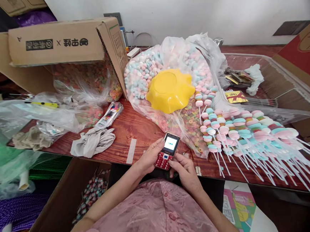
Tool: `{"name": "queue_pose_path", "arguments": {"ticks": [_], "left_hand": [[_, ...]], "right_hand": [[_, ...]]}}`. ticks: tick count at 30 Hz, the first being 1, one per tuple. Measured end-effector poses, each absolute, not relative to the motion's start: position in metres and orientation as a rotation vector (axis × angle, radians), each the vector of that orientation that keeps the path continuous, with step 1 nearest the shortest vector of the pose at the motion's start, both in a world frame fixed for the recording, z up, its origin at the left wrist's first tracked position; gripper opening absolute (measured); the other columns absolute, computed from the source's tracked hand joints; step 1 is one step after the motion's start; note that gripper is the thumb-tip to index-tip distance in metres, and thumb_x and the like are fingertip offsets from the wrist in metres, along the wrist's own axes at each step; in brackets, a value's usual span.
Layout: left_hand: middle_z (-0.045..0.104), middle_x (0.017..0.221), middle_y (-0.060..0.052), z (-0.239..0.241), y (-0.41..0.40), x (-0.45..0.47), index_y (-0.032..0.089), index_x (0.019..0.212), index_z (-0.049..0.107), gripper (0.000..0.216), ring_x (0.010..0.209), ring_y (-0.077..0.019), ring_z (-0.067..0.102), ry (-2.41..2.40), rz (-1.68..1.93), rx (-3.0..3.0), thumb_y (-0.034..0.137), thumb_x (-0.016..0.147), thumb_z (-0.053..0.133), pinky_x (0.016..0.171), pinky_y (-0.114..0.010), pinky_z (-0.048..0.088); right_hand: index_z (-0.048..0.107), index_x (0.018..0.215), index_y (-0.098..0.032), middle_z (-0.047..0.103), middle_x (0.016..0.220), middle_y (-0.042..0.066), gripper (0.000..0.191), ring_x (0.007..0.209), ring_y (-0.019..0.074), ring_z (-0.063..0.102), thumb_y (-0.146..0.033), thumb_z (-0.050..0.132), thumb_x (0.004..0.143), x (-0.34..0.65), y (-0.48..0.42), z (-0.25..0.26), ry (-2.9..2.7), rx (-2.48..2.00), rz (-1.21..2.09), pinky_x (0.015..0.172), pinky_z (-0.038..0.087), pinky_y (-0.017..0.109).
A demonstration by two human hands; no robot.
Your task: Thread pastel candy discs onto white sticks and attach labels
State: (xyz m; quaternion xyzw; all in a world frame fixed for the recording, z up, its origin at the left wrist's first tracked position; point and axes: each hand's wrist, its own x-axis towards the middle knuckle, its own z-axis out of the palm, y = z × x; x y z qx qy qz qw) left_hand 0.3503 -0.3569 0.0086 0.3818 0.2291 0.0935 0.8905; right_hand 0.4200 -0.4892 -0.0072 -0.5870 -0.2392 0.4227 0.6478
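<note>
At the back left of the table (128,115), you have a brown box (58,47) lying open with a clear bag of colored rings (85,76) inside. Near the front left corner lies a tan cloth (31,137). Next along the front edge comes a gray cloth (94,142), touching a thin shiny packet (110,115). A pale strip of tape (131,151) sticks to the front edge.

Your left hand (149,159) is curled around the left side of the red phone (167,151), pinching it with the thumb on top. The phone is over the middle of the front edge, with its screen lit. Your right hand (186,172) is bent, its thumb on the phone's keys; I can't tell if its fingers grip the back.

Behind the phone, a wavy yellow bowl (170,88) sits on bagged candy (142,72). Pink and blue candy sticks (239,131) lie in a heap along the front edge toward the right corner. A clear tub (286,85) stands behind them, at the back right.
</note>
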Motion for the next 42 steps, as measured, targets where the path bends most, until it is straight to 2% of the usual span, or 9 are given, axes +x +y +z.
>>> {"name": "queue_pose_path", "arguments": {"ticks": [9,20,28,35,42], "left_hand": [[0.072,0.082,-0.005,0.01,-0.357,0.35,0.015,0.102,0.068,0.044,0.064,-0.0124,0.062,0.461,0.198,0.794,0.05,0.075,0.076,0.062,-0.023,0.045],[0.073,0.084,-0.006,0.01,-0.357,0.351,0.014,0.103,0.067,0.048,0.066,-0.0144,0.065,0.466,0.199,0.796,0.052,0.075,0.075,0.063,-0.024,0.046],[0.075,0.09,-0.009,0.01,-0.359,0.352,0.014,0.107,0.067,0.05,0.082,-0.0228,0.071,0.442,0.217,0.795,0.051,0.074,0.076,0.074,-0.031,0.053],[0.075,0.088,-0.009,0.008,-0.361,0.354,0.014,0.108,0.067,0.048,0.081,-0.0225,0.071,0.448,0.233,0.797,0.05,0.077,0.074,0.074,-0.031,0.053],[0.074,0.088,-0.007,0.008,-0.363,0.354,0.015,0.106,0.067,0.048,0.08,-0.0204,0.07,0.451,0.256,0.812,0.051,0.076,0.075,0.071,-0.028,0.051]], "right_hand": [[0.07,0.096,-0.016,0.063,0.07,0.0,0.03,0.046,0.0078,0.05,-0.043,0.065,0.082,0.42,-0.49,-0.011,-0.539,-1.28,0.957,0.045,0.045,0.022],[0.07,0.091,-0.016,0.061,0.063,-0.001,0.035,0.044,0.0093,0.049,-0.049,0.066,0.079,0.418,-0.488,-0.005,-0.531,-1.348,0.934,0.044,0.043,0.023],[0.068,0.085,-0.017,0.065,0.07,0.0,0.033,0.043,0.0077,0.047,-0.047,0.072,0.073,0.413,-0.481,0.003,-0.453,-1.365,0.88,0.039,0.042,0.022],[0.068,0.091,-0.017,0.068,0.075,0.002,0.038,0.043,0.0068,0.044,-0.049,0.074,0.07,0.412,-0.478,0.002,-0.403,-1.379,0.858,0.036,0.04,0.021],[0.066,0.086,-0.017,0.066,0.07,0.0,0.039,0.041,0.0064,0.043,-0.051,0.074,0.069,0.411,-0.477,0.003,-0.392,-1.392,0.849,0.035,0.039,0.02]]}}
